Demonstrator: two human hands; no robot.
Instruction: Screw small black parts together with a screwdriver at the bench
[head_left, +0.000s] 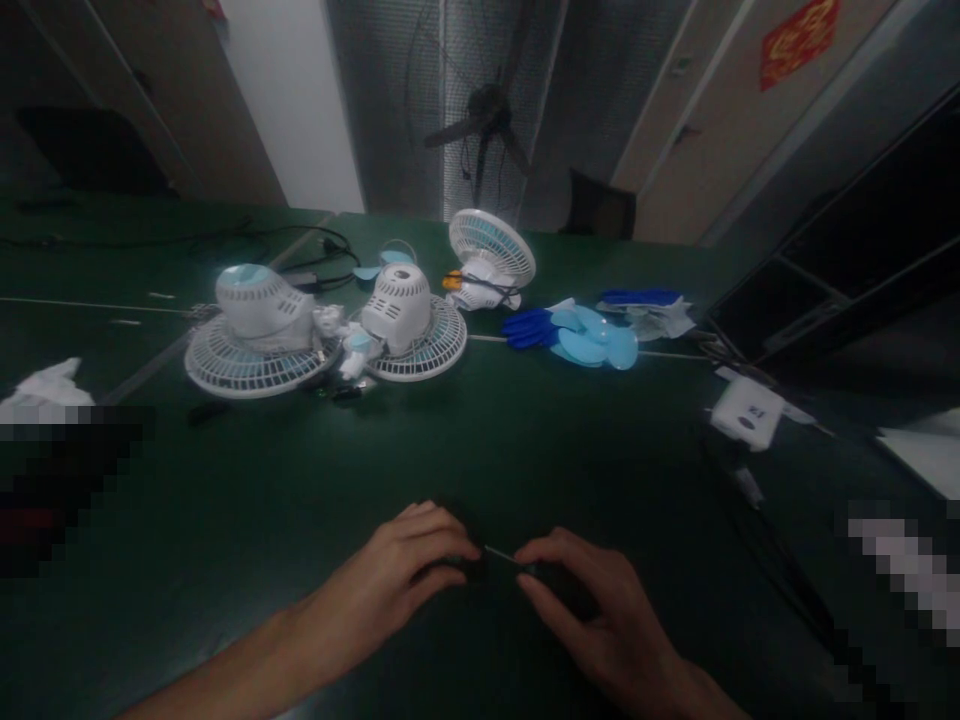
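In the head view, my right hand (pixel 604 605) is closed around the dark handle of a screwdriver (pixel 501 554). Its thin metal shaft points left, toward my other hand. My left hand (pixel 409 560) pinches a small dark piece (pixel 472 567) between thumb and fingers; its kind is hard to make out against the dark green table (pixel 480 460). A narrow gap seems to separate the shaft's tip from that piece. Both hands are low over the near part of the table.
Two white fans (pixel 262 340) (pixel 409 330) lie face down at the back left, with small white parts between them. Another fan (pixel 491 255) leans behind. Light-blue fan blades (pixel 592 338) and blue gloves (pixel 529 328) lie right of them. A white box (pixel 746 412) and cables sit at the right.
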